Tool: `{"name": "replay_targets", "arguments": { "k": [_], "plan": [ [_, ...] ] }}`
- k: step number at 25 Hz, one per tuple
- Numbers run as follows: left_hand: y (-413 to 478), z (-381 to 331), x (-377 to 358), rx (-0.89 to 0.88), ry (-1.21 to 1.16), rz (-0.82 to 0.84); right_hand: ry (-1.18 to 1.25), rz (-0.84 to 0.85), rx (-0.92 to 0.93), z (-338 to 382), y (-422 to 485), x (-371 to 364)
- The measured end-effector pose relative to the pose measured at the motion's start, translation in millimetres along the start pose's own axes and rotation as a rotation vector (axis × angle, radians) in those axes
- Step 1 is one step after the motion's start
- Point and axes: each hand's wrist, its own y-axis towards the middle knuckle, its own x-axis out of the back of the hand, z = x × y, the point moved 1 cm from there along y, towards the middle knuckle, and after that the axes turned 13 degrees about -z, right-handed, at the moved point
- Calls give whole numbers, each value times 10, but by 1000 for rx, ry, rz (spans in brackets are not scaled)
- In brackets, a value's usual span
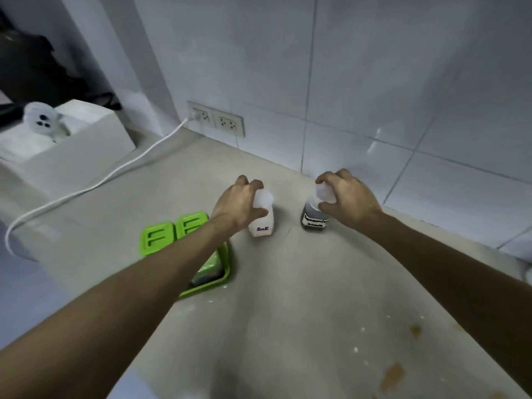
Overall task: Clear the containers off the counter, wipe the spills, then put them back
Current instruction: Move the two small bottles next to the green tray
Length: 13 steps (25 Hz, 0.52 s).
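A white bottle labelled "Salt" (262, 226) stands on the grey counter (288, 283) near the back wall. My left hand (237, 204) grips its white cap from above. To its right stands a bottle of dark sauce (313, 221) with a white label. My right hand (348, 197) is closed around that bottle's white cap. Brown spills (393, 375) and white specks (356, 349) lie on the counter at the front right.
A green tray (221, 279) with green-lidded containers (172, 233) sits left of the bottles, partly under my left forearm. A white appliance (72, 148) stands at the far left; its white cord (115, 174) runs to wall sockets (216, 119). Tiled wall lies behind.
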Motion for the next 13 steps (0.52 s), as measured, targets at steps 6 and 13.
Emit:
{"name": "replay_targets", "arguments": {
  "k": [6, 13],
  "plan": [
    [-172, 541, 70, 14, 12, -4, -67, 115, 240, 737, 208, -455],
    [-215, 664, 94, 40, 40, -40, -42, 159, 325, 990, 230, -691]
  ]
}}
